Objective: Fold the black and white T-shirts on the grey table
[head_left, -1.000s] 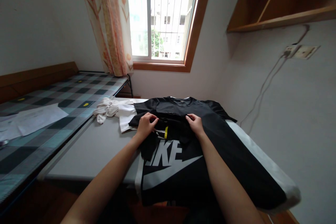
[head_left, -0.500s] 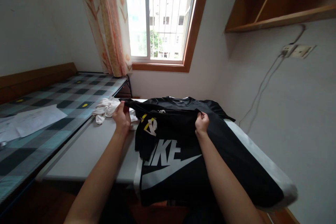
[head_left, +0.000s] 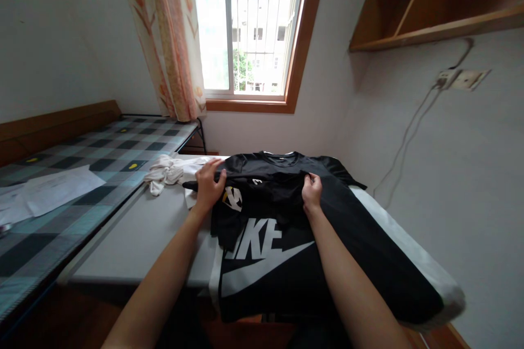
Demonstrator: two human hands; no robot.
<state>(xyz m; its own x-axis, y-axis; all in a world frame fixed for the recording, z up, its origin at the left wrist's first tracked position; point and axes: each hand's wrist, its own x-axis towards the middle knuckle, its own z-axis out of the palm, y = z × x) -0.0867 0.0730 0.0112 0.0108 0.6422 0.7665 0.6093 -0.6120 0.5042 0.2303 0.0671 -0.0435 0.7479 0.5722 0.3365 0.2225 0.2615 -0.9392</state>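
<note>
A black T-shirt (head_left: 352,234) with large grey lettering and a swoosh lies spread on a white-covered table, its collar toward the window. Across its left part is a bunched black cloth (head_left: 270,202) with a yellow and white print; I cannot tell if it belongs to the same shirt. My left hand (head_left: 210,182) rests at this cloth's left end with fingers apart. My right hand (head_left: 312,191) pinches its upper right edge.
A crumpled white cloth (head_left: 164,172) lies on the table's (head_left: 135,240) far left. Beyond stands a bed with a checked cover (head_left: 102,147) and papers (head_left: 61,191) on it. A shelf (head_left: 434,27) and cables (head_left: 405,136) are on the right wall.
My left hand has let go of the cloth's left corner and moved right and down, its fingers opening. The stretched cloth has slackened. My right hand stays nearly in place, still pinching.
</note>
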